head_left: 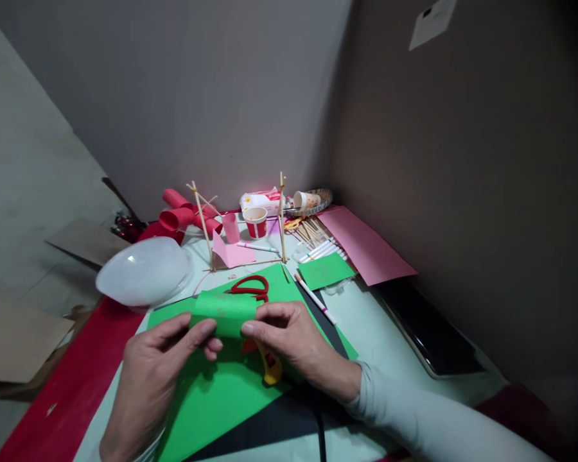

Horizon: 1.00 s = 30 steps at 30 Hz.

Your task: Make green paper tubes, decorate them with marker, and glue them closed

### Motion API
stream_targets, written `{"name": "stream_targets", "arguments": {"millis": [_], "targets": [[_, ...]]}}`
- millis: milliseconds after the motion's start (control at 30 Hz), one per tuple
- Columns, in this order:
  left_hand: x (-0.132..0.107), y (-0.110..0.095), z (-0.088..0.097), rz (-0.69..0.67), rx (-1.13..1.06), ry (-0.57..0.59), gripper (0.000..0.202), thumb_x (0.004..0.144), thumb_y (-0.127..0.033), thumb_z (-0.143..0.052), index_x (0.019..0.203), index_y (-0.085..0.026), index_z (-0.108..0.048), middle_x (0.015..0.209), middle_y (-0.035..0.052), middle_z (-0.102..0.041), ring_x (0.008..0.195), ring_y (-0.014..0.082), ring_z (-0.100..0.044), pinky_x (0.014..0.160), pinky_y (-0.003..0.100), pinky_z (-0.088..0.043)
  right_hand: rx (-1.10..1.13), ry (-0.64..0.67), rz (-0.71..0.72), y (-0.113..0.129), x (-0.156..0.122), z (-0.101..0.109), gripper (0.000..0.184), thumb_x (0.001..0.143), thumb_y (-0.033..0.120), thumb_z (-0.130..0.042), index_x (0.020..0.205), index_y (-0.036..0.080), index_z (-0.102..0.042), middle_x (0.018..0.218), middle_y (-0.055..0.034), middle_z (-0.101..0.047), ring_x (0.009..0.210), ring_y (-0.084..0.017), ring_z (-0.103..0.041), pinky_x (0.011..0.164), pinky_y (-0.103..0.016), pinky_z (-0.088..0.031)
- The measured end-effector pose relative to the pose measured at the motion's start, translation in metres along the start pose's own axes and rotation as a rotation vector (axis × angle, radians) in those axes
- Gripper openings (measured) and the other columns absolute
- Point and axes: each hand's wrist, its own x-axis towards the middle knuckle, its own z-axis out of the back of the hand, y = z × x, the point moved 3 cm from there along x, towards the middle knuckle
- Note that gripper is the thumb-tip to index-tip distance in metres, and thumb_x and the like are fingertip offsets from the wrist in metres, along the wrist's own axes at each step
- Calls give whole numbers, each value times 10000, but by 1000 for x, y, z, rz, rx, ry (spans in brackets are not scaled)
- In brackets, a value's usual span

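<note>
A small piece of green paper (225, 307), bent into a curve with faint marks on it, is held up between both hands. My left hand (166, 359) pinches its left edge between thumb and fingers. On the right edge, my right hand (298, 337) grips it the same way. Beneath lies a large green sheet (212, 398) on a dark mat (264, 427). Red-handled scissors (250, 282) rest just behind the held paper, their blades hidden. A yellow utility knife (270, 366) lies below my right fingers, partly covered.
A stick frame (283, 218) stands behind, near folded pink paper (234, 253) and a paper cup (255, 222). Red paper tubes (177, 218) and a whitish balloon-like object (144, 271) are left. Rightward lie markers (320, 250), a green card (325, 271), a pink sheet (366, 247) and a black tablet-like slab (431, 327).
</note>
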Motion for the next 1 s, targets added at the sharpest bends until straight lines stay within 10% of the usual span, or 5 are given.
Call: {"name": "stream_targets", "arguments": {"millis": [767, 1000], "targets": [[-8, -10, -14, -78, -250, 23, 197, 850, -383, -780, 906, -196, -757, 660, 3, -753, 574, 142, -699, 587, 225, -577, -31, -60, 95, 5, -8, 5, 400, 800, 434, -842, 613, 158, -622, 559, 67, -466, 546, -70, -371, 522, -238, -276], [-1, -17, 7, -131, -427, -243, 80, 754, -214, -791, 737, -162, -732, 586, -18, -695, 527, 147, -676, 570, 242, -599, -117, -14, 290, 30, -1, 21, 208, 911, 373, -733, 974, 176, -760, 859, -15, -766, 600, -93, -564, 538, -221, -444]]}}
